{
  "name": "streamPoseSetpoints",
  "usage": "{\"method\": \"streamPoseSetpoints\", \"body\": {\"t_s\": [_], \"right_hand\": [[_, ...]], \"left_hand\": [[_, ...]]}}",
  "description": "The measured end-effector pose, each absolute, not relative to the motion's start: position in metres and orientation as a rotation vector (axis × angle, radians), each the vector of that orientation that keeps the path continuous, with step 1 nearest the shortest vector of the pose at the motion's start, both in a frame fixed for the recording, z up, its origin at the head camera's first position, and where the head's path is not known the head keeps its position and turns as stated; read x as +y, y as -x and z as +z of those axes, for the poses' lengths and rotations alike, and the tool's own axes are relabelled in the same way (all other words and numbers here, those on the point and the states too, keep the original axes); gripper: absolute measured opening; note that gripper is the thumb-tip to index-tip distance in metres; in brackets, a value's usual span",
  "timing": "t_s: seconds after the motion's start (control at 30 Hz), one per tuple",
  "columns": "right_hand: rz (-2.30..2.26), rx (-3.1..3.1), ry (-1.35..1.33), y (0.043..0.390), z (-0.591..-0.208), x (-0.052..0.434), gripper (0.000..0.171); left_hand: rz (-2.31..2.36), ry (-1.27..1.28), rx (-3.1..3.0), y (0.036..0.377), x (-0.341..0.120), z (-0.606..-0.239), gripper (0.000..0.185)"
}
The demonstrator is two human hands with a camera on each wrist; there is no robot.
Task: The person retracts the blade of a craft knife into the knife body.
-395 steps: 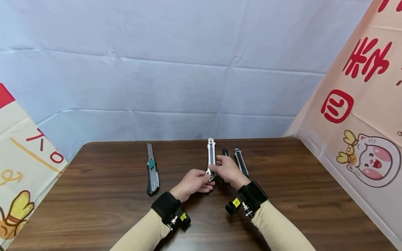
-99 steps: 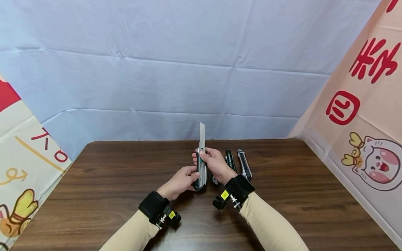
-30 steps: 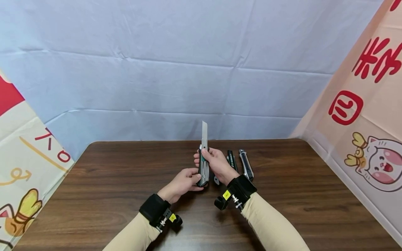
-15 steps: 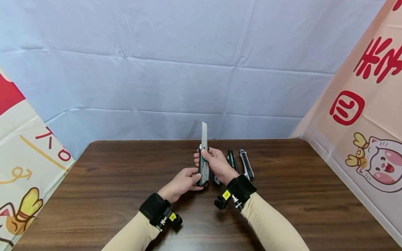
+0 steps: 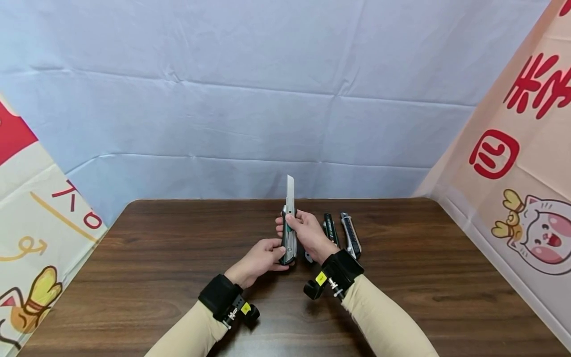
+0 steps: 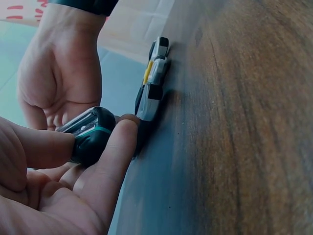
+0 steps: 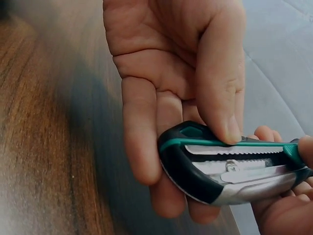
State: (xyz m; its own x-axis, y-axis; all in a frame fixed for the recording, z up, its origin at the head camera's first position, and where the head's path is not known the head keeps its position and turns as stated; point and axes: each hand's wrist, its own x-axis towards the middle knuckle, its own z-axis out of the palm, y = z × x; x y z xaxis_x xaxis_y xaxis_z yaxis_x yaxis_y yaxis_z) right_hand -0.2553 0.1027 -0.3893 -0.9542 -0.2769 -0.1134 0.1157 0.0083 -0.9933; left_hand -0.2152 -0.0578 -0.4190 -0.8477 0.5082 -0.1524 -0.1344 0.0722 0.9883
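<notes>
In the head view my left hand (image 5: 260,260) pinches the butt end of a green and silver utility knife (image 5: 289,243), held above the table with its blade pointing away. My right hand (image 5: 312,235) grips the same knife higher up, thumb on the green slider. A long length of bare blade (image 5: 290,191) stands out. The right wrist view shows the knife body (image 7: 244,191) from the side, with the left hand (image 7: 176,63) at its butt and the right thumb (image 7: 306,152) at the slider. In the left wrist view, left fingers (image 6: 107,166) pinch the dark butt.
Right of the hands lie a dark green utility knife (image 5: 330,229) and a silver and black one (image 5: 351,235). Another knife (image 5: 308,257) is mostly hidden by the right hand. The brown wooden table (image 5: 156,248) ends at a pale cloth backdrop (image 5: 223,124).
Earlier both hands held a white-silver knife while the green one lay at left; now they hold the green one. In the last half second, thumb and blade tip slid slightly toward the body.
</notes>
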Motion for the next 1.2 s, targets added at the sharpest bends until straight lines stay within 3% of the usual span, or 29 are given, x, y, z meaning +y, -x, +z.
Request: {"method": "streamPoseSetpoints", "body": {"t_s": [1.2], "right_hand": [[-2.014, 1.876, 0.243, 0.2542, -0.3893, 0.1088, 0.044]], "left_hand": [[1.831, -0.367, 1.901, 0.2127, -0.0578, -0.4139, 0.039]]}}
